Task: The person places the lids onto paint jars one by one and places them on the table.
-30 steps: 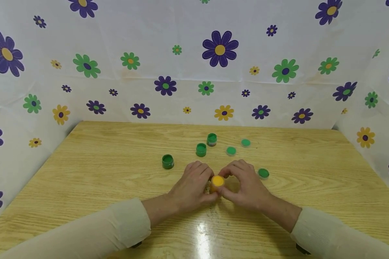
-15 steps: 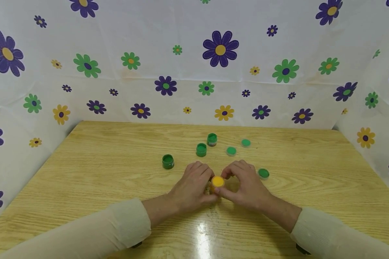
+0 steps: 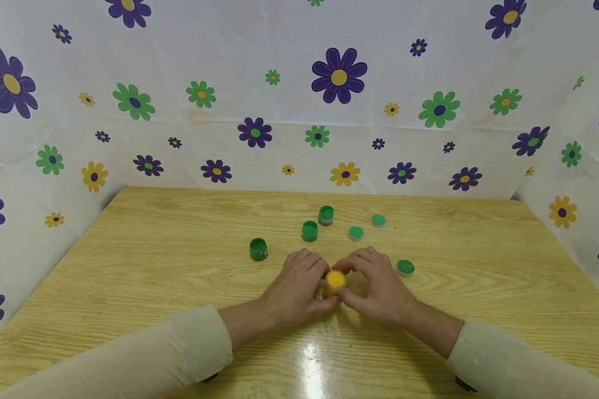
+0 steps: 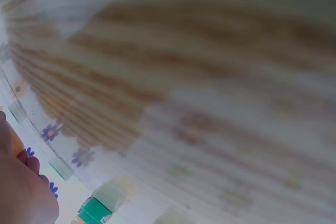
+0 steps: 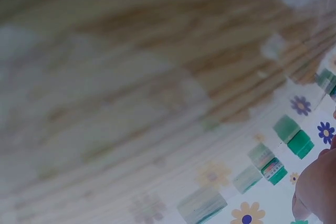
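Observation:
A small paint jar [image 3: 335, 284], yellow-orange on top, stands between both hands near the table's middle. My left hand [image 3: 294, 285] grips it from the left, fingers behind and thumb in front. From the right, my right hand [image 3: 379, 285] pinches round its upper rim with thumb and index finger. The left wrist view catches my left hand [image 4: 26, 190] at its edge, with a sliver of orange jar [image 4: 16, 141]. My right hand [image 5: 317, 187] shows at the right wrist view's edge. The fingers partly hide the jar's sides.
Three uncapped green paint jars stand behind the hands: a left one [image 3: 258, 249], a middle one [image 3: 309, 231] and a rear one [image 3: 326, 215]. Three green lids lie to their right, including a near lid [image 3: 405, 267]. A flower-printed cloth [image 3: 289, 100] surrounds the wooden table [image 3: 155, 249].
My right fingers have shifted slightly around the jar's rim, the index finger reaching further left behind it. The left hand, the green jars and the lids have stayed put.

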`<move>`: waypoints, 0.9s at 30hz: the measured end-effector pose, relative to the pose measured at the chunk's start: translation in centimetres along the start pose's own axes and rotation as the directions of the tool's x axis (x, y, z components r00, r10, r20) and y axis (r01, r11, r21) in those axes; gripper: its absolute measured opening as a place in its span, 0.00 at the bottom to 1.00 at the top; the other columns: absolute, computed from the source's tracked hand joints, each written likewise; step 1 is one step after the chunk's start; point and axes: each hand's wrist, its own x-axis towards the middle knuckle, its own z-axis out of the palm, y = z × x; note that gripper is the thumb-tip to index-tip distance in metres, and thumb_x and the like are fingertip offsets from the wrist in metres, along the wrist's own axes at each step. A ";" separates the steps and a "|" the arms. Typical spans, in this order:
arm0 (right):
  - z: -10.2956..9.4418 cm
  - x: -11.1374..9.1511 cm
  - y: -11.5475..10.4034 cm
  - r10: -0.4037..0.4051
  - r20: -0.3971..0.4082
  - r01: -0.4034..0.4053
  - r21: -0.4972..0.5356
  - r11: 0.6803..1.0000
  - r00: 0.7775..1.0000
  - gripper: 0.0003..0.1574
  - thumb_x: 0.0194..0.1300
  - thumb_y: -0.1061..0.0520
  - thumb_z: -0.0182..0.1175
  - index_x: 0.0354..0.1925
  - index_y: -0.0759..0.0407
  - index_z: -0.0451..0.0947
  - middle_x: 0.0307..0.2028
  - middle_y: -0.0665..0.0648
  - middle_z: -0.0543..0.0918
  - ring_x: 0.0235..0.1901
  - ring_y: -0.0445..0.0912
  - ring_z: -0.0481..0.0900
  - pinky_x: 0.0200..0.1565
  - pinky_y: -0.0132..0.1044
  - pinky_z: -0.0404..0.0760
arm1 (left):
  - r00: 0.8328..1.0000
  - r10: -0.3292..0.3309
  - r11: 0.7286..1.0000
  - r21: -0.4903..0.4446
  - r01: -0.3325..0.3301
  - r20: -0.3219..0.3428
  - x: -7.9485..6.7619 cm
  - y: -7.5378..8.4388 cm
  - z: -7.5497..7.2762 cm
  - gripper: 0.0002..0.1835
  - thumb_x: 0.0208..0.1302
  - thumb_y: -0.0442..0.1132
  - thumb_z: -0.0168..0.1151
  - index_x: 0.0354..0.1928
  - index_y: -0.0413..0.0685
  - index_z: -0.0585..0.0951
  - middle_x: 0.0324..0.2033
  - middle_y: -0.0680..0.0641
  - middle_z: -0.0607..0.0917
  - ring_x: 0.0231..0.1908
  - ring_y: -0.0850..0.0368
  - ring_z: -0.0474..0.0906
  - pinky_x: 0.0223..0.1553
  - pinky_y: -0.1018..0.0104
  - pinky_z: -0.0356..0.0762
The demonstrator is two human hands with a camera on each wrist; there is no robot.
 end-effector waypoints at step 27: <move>0.1 0.0 -0.2 0.086 0.006 -0.085 -0.042 0.995 0.996 0.18 0.56 0.45 0.72 0.39 0.49 0.77 0.38 0.45 0.79 0.43 0.41 0.71 0.52 0.48 0.69 | 1.000 0.002 1.000 0.027 -0.002 0.003 0.0 -0.1 0.2 0.18 0.56 0.51 0.72 0.38 0.48 0.78 0.35 0.54 0.78 0.42 0.57 0.70 0.57 0.56 0.68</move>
